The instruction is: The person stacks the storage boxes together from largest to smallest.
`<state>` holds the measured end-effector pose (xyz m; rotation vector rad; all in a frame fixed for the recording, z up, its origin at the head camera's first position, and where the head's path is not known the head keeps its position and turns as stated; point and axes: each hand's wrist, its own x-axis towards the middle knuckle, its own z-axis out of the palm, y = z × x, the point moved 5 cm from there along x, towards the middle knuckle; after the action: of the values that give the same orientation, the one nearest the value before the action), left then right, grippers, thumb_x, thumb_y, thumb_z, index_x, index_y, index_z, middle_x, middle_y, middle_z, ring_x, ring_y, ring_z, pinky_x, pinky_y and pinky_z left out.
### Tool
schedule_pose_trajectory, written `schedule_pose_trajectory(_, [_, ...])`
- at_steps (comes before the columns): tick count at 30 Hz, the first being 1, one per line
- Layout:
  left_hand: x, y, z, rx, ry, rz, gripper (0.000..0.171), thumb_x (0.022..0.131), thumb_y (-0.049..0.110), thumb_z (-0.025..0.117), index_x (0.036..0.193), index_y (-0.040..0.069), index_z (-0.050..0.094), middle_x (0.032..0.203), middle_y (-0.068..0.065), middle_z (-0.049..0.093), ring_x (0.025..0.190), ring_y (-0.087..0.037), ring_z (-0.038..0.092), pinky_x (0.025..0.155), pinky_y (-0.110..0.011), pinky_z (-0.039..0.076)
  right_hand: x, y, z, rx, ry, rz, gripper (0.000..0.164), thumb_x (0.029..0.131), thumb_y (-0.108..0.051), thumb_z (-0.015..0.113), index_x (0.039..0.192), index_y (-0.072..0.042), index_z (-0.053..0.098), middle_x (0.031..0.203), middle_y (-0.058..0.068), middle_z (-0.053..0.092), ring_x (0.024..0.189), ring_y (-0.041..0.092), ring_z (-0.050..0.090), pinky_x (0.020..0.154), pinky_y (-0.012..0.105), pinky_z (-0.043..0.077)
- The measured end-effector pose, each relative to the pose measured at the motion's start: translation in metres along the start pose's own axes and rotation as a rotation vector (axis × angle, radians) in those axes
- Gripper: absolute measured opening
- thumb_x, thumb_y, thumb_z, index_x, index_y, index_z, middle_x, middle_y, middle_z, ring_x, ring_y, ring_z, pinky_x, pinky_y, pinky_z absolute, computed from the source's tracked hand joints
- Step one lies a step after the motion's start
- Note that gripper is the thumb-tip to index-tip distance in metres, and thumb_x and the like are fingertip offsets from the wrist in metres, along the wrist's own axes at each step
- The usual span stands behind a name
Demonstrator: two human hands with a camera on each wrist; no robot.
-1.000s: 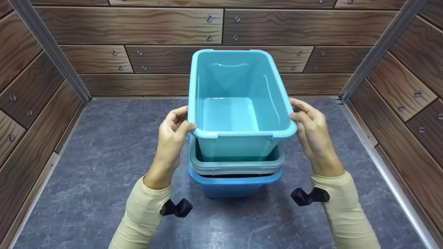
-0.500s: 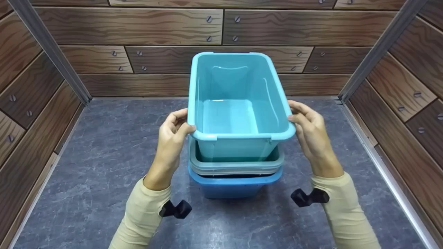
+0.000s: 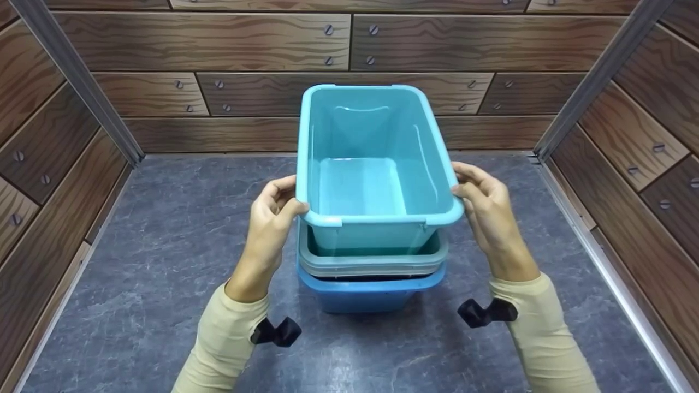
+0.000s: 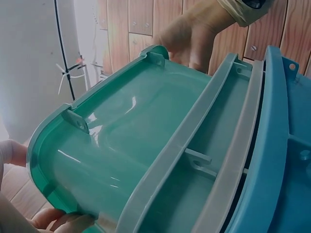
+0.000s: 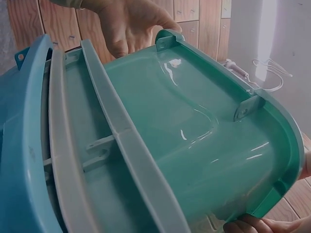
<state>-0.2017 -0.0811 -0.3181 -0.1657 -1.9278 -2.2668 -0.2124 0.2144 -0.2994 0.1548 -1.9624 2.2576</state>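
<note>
A turquoise plastic bin (image 3: 360,185) sits partway down inside a stack, its rim standing high above the rims below. My left hand (image 3: 268,226) pinches its near left rim corner, thumb on top and fingers curled beneath. At the right rim my right hand (image 3: 491,221) does the same. Two pale grey-green bin rims (image 3: 374,267) stack under it, and a blue bin (image 3: 366,300) stands lowest on the floor. From the side, the left wrist view shows the held bin's outer wall (image 4: 131,121) rising out of the upper pale rim (image 4: 180,141).
Wood-patterned panels (image 3: 218,43) wall in the back and both sides, joined by grey metal corner posts (image 3: 82,82). The dark marbled floor (image 3: 164,218) spreads around the stack. A black wrist mount (image 3: 276,332) sits on each sleeve.
The turquoise bin has sunk slightly deeper into the stack, its rim lower in the head view. Both hands have moved down with it, keeping their grip. The lower bins have stayed put.
</note>
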Motion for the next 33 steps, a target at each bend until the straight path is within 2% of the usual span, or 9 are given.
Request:
schedule_pose_trajectory(7, [-0.001, -0.001, -0.001, 0.002, -0.008, -0.005, 0.051, 0.077, -0.003, 0.05, 0.127, -0.011, 0.048, 0.125, -0.03, 0.053, 0.104, -0.019, 0.058, 0.087, -0.02, 0.049, -0.001, 0.001, 0.0, -0.016, 0.002, 0.013, 0.042, 0.087, 0.009, 0.044, 0.129, 0.015, 0.047, 0.1, 0.002, 0.062, 0.091, 0.011, 0.063, 0.082, 0.02, 0.056])
schedule_pose_trajectory(17, [-0.003, -0.004, -0.003, 0.014, -0.004, -0.011, 0.05, 0.077, -0.003, 0.05, 0.126, -0.011, 0.05, 0.125, -0.03, 0.054, 0.1, -0.012, 0.059, 0.088, -0.019, 0.049, -0.002, 0.005, 0.0, -0.026, -0.003, 0.035, 0.041, 0.087, 0.009, 0.044, 0.127, 0.014, 0.048, 0.098, -0.001, 0.063, 0.088, 0.008, 0.062, 0.079, 0.017, 0.056])
schedule_pose_trajectory(25, [-0.002, -0.007, -0.005, 0.037, 0.008, -0.019, 0.049, 0.076, -0.004, 0.051, 0.124, -0.01, 0.052, 0.122, -0.027, 0.057, 0.104, -0.021, 0.059, 0.087, -0.019, 0.05, -0.001, 0.007, 0.0, -0.044, -0.006, 0.042, 0.043, 0.086, 0.009, 0.045, 0.128, 0.015, 0.046, 0.099, -0.001, 0.065, 0.09, 0.008, 0.064, 0.08, 0.018, 0.056])
schedule_pose_trajectory(33, [-0.001, -0.012, -0.009, 0.036, 0.017, -0.039, 0.045, 0.076, -0.003, 0.052, 0.12, -0.012, 0.054, 0.116, -0.024, 0.06, 0.098, -0.014, 0.06, 0.084, -0.017, 0.051, 0.001, 0.01, 0.0, -0.064, -0.027, 0.047, 0.044, 0.085, 0.01, 0.047, 0.129, 0.017, 0.044, 0.101, 0.001, 0.065, 0.091, 0.01, 0.066, 0.082, 0.019, 0.057])
